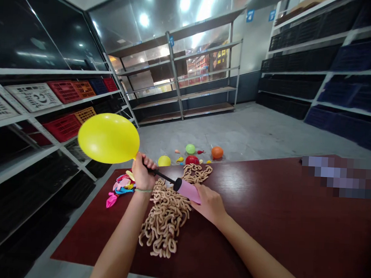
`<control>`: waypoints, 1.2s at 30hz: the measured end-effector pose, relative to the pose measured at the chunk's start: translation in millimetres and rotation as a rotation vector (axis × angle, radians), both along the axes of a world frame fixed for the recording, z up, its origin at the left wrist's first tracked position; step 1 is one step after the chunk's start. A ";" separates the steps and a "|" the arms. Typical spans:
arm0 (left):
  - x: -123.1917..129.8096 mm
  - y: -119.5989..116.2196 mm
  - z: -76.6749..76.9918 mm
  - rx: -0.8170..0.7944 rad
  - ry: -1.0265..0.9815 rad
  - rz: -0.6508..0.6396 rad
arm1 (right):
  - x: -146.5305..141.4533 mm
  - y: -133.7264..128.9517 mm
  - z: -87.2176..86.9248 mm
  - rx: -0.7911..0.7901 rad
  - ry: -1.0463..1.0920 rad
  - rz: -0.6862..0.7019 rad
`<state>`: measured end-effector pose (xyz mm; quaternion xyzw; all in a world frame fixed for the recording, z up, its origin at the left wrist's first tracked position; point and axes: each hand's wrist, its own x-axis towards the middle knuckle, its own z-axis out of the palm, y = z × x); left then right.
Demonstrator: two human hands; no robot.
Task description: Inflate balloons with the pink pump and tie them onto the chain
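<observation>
A large inflated yellow balloon (109, 138) points away to the left, its neck at the fingers of my left hand (144, 173). That hand is closed around the balloon's neck and the black end of a hand pump. My right hand (209, 203) is wrapped round the pink barrel of the balloon pump (187, 189), whose black rod runs between both hands. Under the pump lies a heap of tan, knobbly cord-like pieces (165, 221) on the dark red table (255, 225). Left of my left wrist is a small pile of uninflated balloons (123, 185) in pink, blue and yellow.
Beyond the table's far edge, several balloons lie on the floor, among them an orange balloon (217, 152) and a green balloon (190, 149). Shelves with plastic crates (35, 96) stand left, dark crates (305, 54) right, and a metal rack (204, 73) behind. Something pixelated (339, 176) is at the table's right.
</observation>
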<state>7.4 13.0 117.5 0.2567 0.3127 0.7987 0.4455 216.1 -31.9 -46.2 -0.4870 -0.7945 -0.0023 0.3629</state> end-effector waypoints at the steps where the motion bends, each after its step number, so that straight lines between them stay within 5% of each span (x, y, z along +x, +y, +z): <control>1: -0.4 0.9 2.8 0.017 0.001 0.020 | 0.0 0.8 -0.6 0.005 0.002 -0.007; 4: 18.2 1.1 -2.3 0.045 0.012 0.029 | 1.2 2.5 -1.8 -0.003 0.014 -0.059; 9: 69.7 -6.7 -37.7 -0.044 0.033 -0.155 | 4.3 2.2 1.1 -0.035 0.040 -0.131; 13: 66.4 -9.0 -50.3 -0.101 -0.001 -0.131 | 1.9 0.0 5.1 -0.046 -0.025 -0.123; 16: 39.3 -5.7 -35.5 -0.097 -0.011 -0.057 | -0.8 -2.1 6.3 -0.048 -0.040 -0.075; 21: -3.4 4.8 10.0 -0.029 0.019 -0.012 | -2.0 -0.7 4.7 -0.045 -0.004 -0.054; 24: -2.9 9.4 15.2 0.004 0.028 -0.022 | -1.2 2.0 3.7 -0.043 0.004 -0.081; 32: 72.4 -0.1 -49.5 -0.071 0.006 -0.145 | 4.7 0.6 4.9 -0.052 -0.010 -0.197; 36: 68.1 -4.6 -57.5 -0.082 0.013 -0.109 | 2.9 -1.1 4.7 -0.041 -0.048 -0.160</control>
